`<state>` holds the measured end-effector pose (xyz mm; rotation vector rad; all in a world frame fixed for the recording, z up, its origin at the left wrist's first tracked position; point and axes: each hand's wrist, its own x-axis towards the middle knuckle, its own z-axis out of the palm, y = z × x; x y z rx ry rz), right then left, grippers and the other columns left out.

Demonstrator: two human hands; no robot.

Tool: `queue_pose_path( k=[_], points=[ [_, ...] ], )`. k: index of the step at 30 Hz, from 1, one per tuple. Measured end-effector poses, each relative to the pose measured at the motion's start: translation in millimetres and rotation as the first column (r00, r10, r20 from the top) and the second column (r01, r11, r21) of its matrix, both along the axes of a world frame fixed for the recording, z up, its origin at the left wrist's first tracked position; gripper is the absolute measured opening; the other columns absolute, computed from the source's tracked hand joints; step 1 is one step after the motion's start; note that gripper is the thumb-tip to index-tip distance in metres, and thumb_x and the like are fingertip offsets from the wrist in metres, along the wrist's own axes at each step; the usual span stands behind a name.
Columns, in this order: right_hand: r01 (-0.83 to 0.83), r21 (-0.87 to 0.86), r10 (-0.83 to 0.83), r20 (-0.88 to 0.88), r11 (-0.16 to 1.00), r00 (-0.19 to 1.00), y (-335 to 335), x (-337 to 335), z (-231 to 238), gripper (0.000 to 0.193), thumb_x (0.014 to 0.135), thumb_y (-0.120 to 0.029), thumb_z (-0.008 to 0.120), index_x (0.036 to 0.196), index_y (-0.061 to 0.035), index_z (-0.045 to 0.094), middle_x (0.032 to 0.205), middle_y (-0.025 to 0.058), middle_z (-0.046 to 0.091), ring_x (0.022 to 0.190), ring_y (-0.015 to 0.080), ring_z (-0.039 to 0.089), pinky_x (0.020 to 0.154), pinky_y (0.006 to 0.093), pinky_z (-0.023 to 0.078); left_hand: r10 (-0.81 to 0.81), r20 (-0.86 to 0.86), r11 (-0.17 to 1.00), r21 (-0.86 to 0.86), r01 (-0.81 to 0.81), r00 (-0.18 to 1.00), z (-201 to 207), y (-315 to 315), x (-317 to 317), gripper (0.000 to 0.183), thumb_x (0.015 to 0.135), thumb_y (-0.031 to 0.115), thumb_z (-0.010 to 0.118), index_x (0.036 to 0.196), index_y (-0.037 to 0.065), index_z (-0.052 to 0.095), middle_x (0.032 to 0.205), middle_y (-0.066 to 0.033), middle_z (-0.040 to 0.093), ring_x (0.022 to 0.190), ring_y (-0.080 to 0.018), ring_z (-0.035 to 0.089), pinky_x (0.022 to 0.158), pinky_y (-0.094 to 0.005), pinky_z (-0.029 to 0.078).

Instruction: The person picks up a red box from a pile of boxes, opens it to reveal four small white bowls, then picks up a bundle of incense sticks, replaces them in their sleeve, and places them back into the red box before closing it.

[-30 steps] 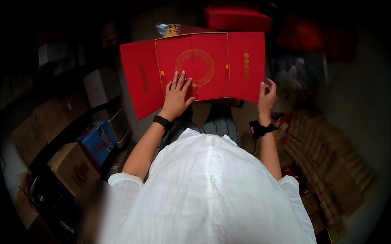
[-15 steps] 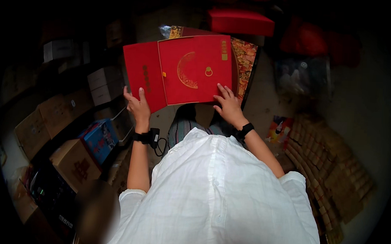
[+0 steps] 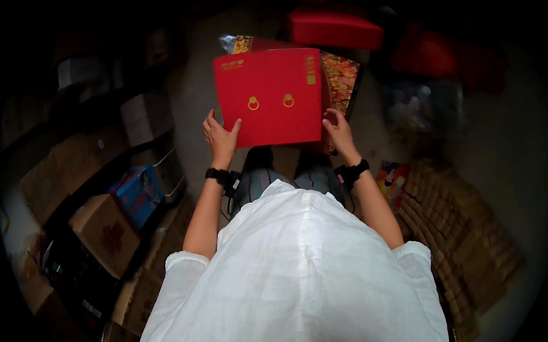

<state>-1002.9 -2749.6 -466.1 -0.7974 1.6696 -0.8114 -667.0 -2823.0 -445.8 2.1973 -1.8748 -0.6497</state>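
Observation:
A flat red gift box (image 3: 270,113) with two gold rings and gold print on its cover lies in front of me, its flap folded over. My left hand (image 3: 221,137) grips the box's left edge, thumb on top of the cover and fingers along the side. Beside the right edge, my right hand (image 3: 340,135) has its fingers bent and slightly apart, with thumb and fingertips close to the box's side. Under the box, a larger board with a gold and orange leafy pattern (image 3: 341,74) sticks out at the right and back.
Another red box (image 3: 334,29) stands farther back. At the right are a clear plastic-wrapped pack (image 3: 424,107) and a long row of brown bundles (image 3: 459,232). Cardboard cartons (image 3: 106,231) and a blue box (image 3: 137,195) line the left side. My legs are just below the gift box.
The left flap has swung over to the right and now covers the box's front. My left hand moved right with it. My right hand slid off the cover to the right side.

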Motion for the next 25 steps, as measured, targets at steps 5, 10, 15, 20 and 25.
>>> queue_pose_path(
  k=[5,10,15,20,25],
  points=[
    [-0.062,0.148,0.045,0.12,0.987,0.992,-33.6,-4.9,-14.5,0.063,0.097,-0.029,0.066,0.145,0.0021,0.039,0.133,0.0218,0.056,0.122,0.028,0.058,0.1,0.0374,0.048,0.518,-0.61,0.827,0.537,-0.169,0.6,-28.9,-28.8,32.3,0.074,0.089,0.044,0.073,0.139,-0.004,0.046,0.129,-0.0182,0.058,0.114,-0.0247,0.058,0.087,-0.0379,0.052],
    [-0.144,0.194,0.095,0.243,0.97,0.965,-59.9,1.0,-20.1,0.07,0.096,-0.038,0.064,0.148,0.0004,0.037,0.138,0.0221,0.052,0.123,0.0278,0.055,0.103,0.0369,0.046,0.536,-0.597,0.808,0.569,-0.155,0.597,-34.3,-54.9,35.6,0.074,0.089,0.051,0.069,0.141,0.001,0.049,0.128,-0.0186,0.061,0.121,-0.0249,0.057,0.105,-0.0386,0.041],
    [-0.25,0.192,0.211,0.206,0.949,0.956,-60.5,-8.7,-57.3,0.074,0.093,-0.047,0.065,0.148,-0.0041,0.041,0.135,0.0228,0.053,0.131,0.0329,0.045,0.107,0.0435,0.042,0.519,-0.662,0.807,0.588,-0.054,0.541,-27.9,-77.2,6.8,0.077,0.088,0.052,0.069,0.141,0.0,0.048,0.125,-0.0194,0.06,0.118,-0.0266,0.059,0.106,-0.0405,0.042],
    [-0.377,0.167,0.352,0.161,0.911,0.922,-70.3,-13.6,-40.6,0.075,0.09,-0.051,0.068,0.144,-0.0038,0.046,0.132,0.0227,0.055,0.131,0.0334,0.046,0.108,0.0451,0.041,0.558,-0.672,0.802,0.588,-0.106,0.488,-30.3,-70.4,0.4,0.078,0.086,0.052,0.07,0.142,0.002,0.047,0.125,-0.0176,0.054,0.123,-0.0289,0.053,0.11,-0.0439,0.04],
    [-0.494,0.295,0.4,0.326,0.818,0.857,-104.2,-21.8,22.4,0.081,0.091,-0.053,0.067,0.148,-0.0019,0.041,0.146,0.0177,0.048,0.135,0.0259,0.046,0.114,0.038,0.034,0.418,-0.57,0.882,0.44,-0.166,0.707,-36.3,-53.9,13.3,0.081,0.084,0.051,0.073,0.148,0.012,0.042,0.142,-0.016,0.036,0.142,-0.0295,0.027,0.119,-0.044,0.028]
  ],
)
